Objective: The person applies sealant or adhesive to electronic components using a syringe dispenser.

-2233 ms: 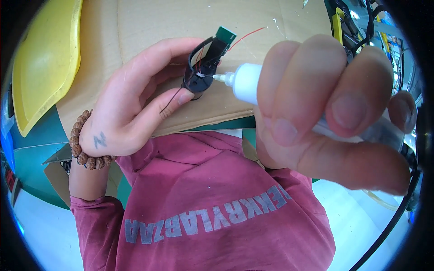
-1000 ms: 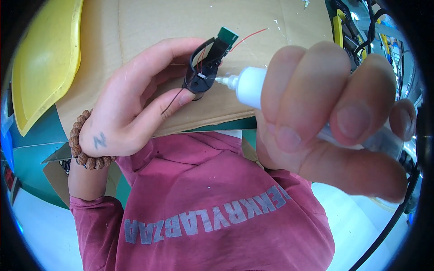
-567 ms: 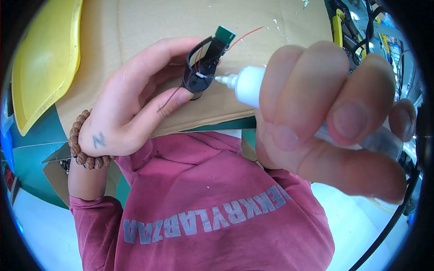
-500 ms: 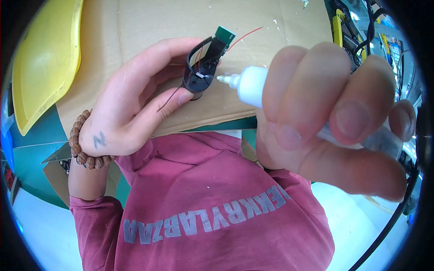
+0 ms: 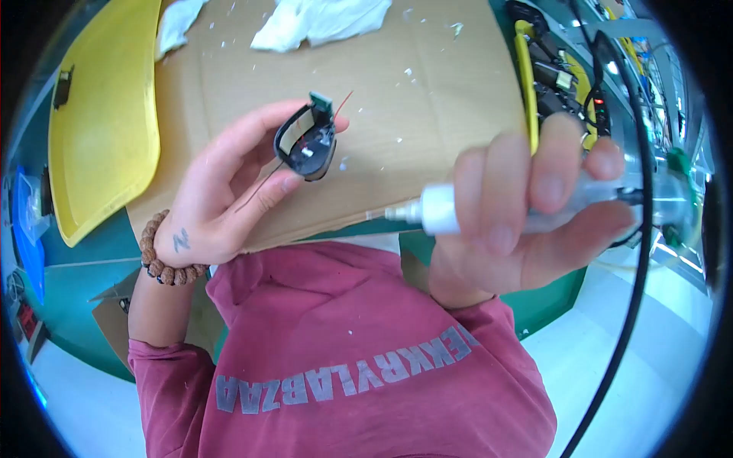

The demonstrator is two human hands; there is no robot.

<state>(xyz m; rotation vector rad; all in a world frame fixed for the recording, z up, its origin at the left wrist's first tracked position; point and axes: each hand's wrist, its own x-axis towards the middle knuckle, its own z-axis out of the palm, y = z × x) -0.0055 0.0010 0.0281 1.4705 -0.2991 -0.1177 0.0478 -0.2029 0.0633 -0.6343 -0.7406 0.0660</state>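
Observation:
My left hand point(image 5: 221, 183) holds a small black plastic housing point(image 5: 311, 162) between thumb and fingers, its open side tilted up. Inside it show a tan strip along the wall and a small white spot. A green circuit board piece point(image 5: 321, 100) stands up at its far end. A red wire sticks out beside the board, and a dark wire hangs over my thumb. My right hand point(image 5: 527, 206), slightly blurred, is closed around a clear dispensing tube with a white collar point(image 5: 440, 209) and a narrow nozzle. The nozzle points left, apart from the housing.
Cardboard point(image 5: 427, 99) covers the green table, with white scraps on it. White tissues point(image 5: 321, 21) lie at the far edge. A yellow tray point(image 5: 107, 145) with one dark part stands left; a yellow bin point(image 5: 525, 84) of black parts stands right. A black cable point(image 5: 637, 290) hangs at right.
The dispensing tube has moved down and away from the housing. My left hand and the housing sit slightly lower and farther left, and more of the table shows.

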